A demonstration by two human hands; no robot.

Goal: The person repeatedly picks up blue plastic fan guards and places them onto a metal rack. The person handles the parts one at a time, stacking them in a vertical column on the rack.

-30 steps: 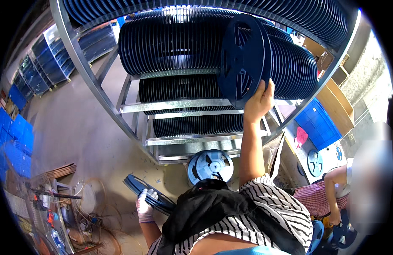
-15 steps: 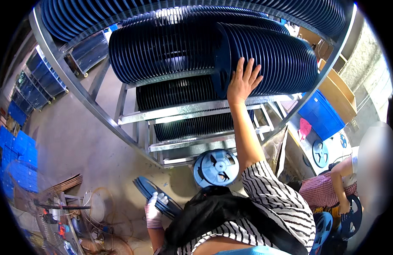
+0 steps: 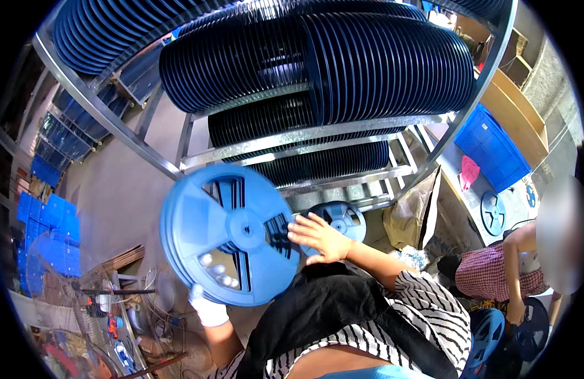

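Filling the view: a metal rack (image 3: 292,138), tiered, loaded with dark reels standing on edge, side by side.
Right-hand row: the nearer row of dark reels (image 3: 393,69) lies along an upper tier. Half a second ago a bare palm was against it; now no hand touches it.
Co-worker: someone in a checked garment (image 3: 486,271), off to the right, one hand at a dark reel (image 3: 533,328).
Bin: blue bin (image 3: 491,145), right of the rack.
Blue stack: the stack of blue reels (image 3: 246,229) has come up from low on the left. It is now broad face up in front of the wearer, before the rack's lower left. My reading: attention has passed from rack to stack.
Lower reel: a paler blue reel (image 3: 354,222) below the rack, partly hidden behind the right hand.
Left hand: white-gloved left hand (image 3: 211,309) closed round the stack's lower-left rim, fingers showing through a cut-out; it seems to bear the weight.
Right hand: bare right hand (image 3: 317,239) wide open, fingers spread, gripping nothing; tips at the stack's right edge, contact uncertain.
Pink scrap: pink item (image 3: 469,172) beside the bin.
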